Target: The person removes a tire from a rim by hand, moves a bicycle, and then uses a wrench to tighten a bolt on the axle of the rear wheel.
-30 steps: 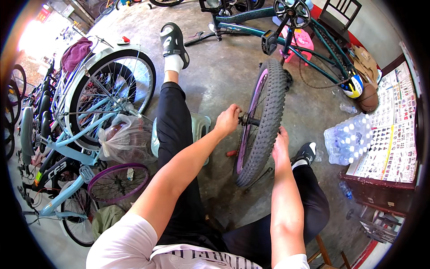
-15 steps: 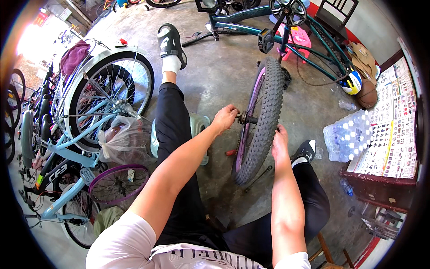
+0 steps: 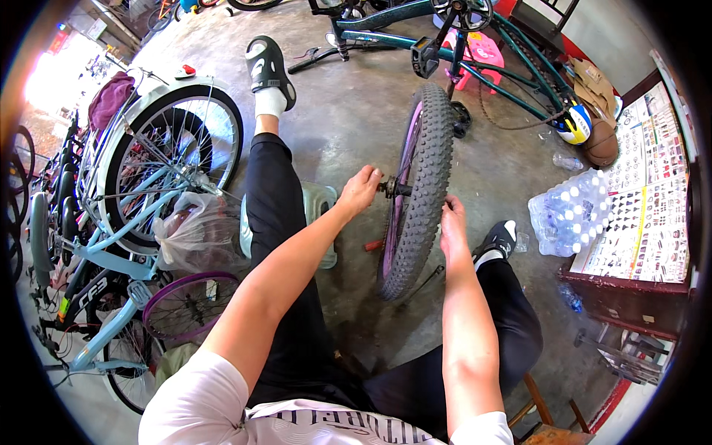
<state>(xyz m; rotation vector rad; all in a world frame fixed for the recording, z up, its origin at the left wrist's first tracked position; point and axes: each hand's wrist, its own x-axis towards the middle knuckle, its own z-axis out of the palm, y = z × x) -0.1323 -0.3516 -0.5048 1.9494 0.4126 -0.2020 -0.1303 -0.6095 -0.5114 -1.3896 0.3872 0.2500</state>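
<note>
A bicycle wheel with a fat knobbly black tire (image 3: 425, 200) and a purple rim stands upright between my legs. My left hand (image 3: 360, 191) is closed at the end of the axle, beside the dark hub (image 3: 389, 188), on the wheel's left side. On the other side my right hand (image 3: 453, 225) is held close to the tire, its fingers pinched together. The tire hides the axle's right end, so what those fingers hold cannot be made out. Just beyond the wheel lies a dark green bicycle frame (image 3: 437, 52) with a pedal (image 3: 425, 58) and a hanging chain.
Left are a light blue bicycle (image 3: 119, 252), a purple rim (image 3: 194, 305) and a plastic bag (image 3: 194, 233). A pale green container (image 3: 319, 222) stands behind my left leg. Right are bottled water (image 3: 569, 213), a basketball (image 3: 601, 143) and a cabinet (image 3: 623, 297). A red-handled tool (image 3: 373, 245) lies near the wheel.
The whole view has shifted a little, so everything sits slightly further left and higher. Both hands keep their places on either side of the wheel.
</note>
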